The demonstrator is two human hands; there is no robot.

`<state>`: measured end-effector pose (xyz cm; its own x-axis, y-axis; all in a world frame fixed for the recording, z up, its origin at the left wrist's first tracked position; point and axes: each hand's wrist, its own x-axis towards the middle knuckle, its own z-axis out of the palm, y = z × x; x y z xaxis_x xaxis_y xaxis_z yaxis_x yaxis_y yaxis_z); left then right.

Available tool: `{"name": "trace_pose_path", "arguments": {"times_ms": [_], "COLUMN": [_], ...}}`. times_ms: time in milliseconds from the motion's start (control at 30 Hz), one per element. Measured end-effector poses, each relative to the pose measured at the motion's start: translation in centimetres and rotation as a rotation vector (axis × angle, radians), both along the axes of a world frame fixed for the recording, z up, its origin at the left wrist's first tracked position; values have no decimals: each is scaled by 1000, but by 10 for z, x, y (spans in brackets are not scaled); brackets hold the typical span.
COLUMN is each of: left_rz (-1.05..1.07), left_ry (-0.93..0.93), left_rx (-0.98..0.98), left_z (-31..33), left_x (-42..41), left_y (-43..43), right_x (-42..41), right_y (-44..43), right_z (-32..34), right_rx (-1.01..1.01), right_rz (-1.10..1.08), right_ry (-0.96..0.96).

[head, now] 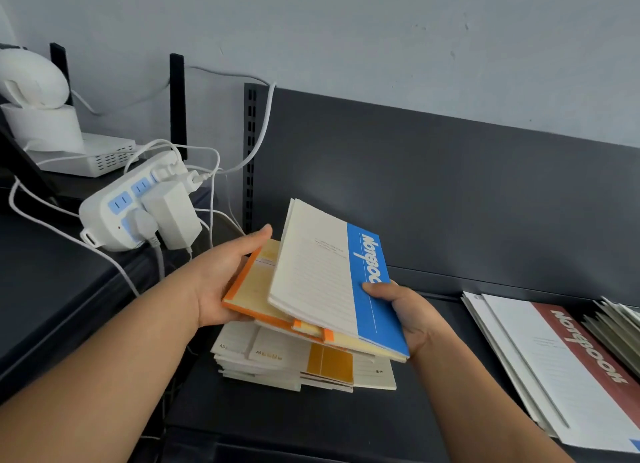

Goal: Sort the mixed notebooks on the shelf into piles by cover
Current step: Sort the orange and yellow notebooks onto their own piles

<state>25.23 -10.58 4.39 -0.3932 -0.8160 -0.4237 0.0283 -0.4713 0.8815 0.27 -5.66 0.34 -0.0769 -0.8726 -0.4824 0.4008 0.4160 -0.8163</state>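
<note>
though upside down, "notebook" on blue notebook (322,282)

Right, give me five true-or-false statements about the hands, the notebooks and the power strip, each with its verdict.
1. The right hand grips the blue notebook at its blue edge. True.
2. The left hand holds nothing. False: it holds the orange notebook.
3. The red notebook lies on top of a pile on the shelf, to the right of the hands. True.
4. The power strip has nothing plugged in. False: several plugs and a white adapter sit in it.
5. The blue notebook lies on the red one. False: it is held up in the hands, to the left of the red one.
</note>
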Motion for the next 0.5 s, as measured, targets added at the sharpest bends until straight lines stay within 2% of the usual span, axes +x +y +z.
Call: {"name": "trace_pose_path", "arguments": {"times_ms": [167,333,400,500], "left_rz": [-46,-91,-92,-113], "left_ry": [56,103,105,129], "left_rx": [25,8,-11,-12], "left_z": [0,-6,-7,-12], "left_x": [-37,-55,-65,-80], "left_y": [18,23,25,28], "right_x": [-2,-25,-33,-39], "right_y": [6,25,33,46], "right_z": [11,24,23,16], "right_rx": [-88,-184,-189,-148], "right_rz": [-1,-55,-85,-180], "right_ry": [202,314,311,406]}}
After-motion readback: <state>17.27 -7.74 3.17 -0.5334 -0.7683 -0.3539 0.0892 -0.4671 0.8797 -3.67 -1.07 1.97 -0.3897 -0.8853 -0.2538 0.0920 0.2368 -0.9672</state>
